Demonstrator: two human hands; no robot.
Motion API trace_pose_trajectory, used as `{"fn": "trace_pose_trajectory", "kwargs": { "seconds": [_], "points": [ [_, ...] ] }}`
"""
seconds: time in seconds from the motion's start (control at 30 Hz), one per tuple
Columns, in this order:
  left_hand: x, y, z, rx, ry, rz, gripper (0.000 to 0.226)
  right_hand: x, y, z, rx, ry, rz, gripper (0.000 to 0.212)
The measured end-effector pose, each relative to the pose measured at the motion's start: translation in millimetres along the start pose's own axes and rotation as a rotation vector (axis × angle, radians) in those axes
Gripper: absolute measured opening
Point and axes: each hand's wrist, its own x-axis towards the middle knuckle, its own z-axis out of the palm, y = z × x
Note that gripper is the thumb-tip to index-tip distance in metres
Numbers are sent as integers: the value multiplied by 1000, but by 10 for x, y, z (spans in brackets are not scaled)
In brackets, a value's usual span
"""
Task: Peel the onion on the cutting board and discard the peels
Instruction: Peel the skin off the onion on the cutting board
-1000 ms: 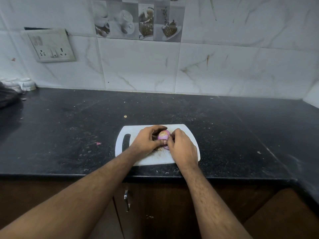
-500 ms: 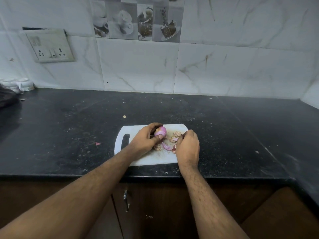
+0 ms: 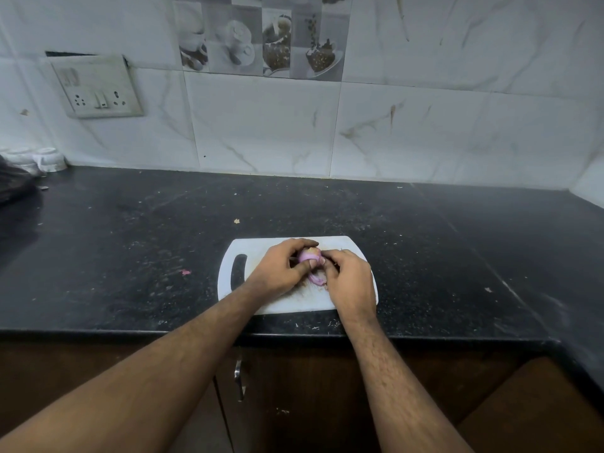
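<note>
Over the middle of the cutting board [image 3: 228,273], our left hand [image 3: 277,276] cups the onion [image 3: 309,255], while our right hand [image 3: 351,282] fingers [image 3: 327,260], just right of it, pinch a loose peel [image 3: 316,278].

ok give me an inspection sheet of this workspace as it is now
surface: black countertop, dusty, speckled with crumbs
job's things: onion held over white cutting board; purple peel on board
clutter: pink scrap, white cups, dark bag far left
grippers: left hand grips onion; right hand pinches at it
cables: nothing seen
surroundings: marble tile wall, switch socket, cabinet handle
</note>
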Motion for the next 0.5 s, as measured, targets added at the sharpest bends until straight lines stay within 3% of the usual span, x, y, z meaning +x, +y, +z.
{"fn": "trace_pose_trajectory", "kwargs": {
  "seconds": [0.27,0.5],
  "points": [
    [-20,28,-9,140,-21,35,43,-21,-24,-2,11,-72,67,24],
    [-13,22,-3,195,-31,75,43,-16,-44,-18,10,-28,129,22]
  ]
}}
